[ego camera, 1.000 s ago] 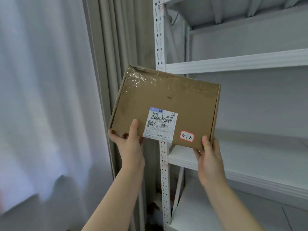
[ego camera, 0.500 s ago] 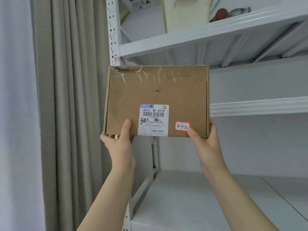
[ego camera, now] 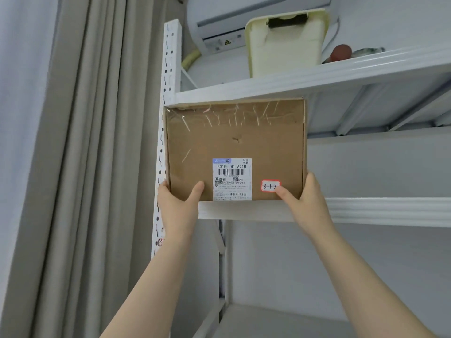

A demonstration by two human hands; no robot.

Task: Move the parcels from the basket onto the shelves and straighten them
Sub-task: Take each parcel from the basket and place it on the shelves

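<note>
A flat brown cardboard parcel (ego camera: pixel 234 142) stands upright at the left end of a white shelf (ego camera: pixel 380 211), its lower edge at the shelf's front lip. It carries a white barcode label and a small red-bordered sticker reading 3-1-2. My left hand (ego camera: pixel 179 203) grips its lower left corner, thumb on the front face. My right hand (ego camera: pixel 303 198) grips the lower right corner, thumb beside the sticker. The parcel's top edge almost reaches the shelf above (ego camera: pixel 317 79). The basket is out of view.
The white perforated upright (ego camera: pixel 168 98) of the rack runs just left of the parcel. Beige curtains (ego camera: pixel 97 167) hang further left. On the upper shelf stand a cream bin (ego camera: pixel 285 42) and small items. An air conditioner (ego camera: pixel 219 25) is on the wall. A lower shelf (ego camera: pixel 280 320) shows below.
Both hands have lifted the parcel from in front of a lower shelf up to the higher shelf and turned it level. My view has tilted upward.
</note>
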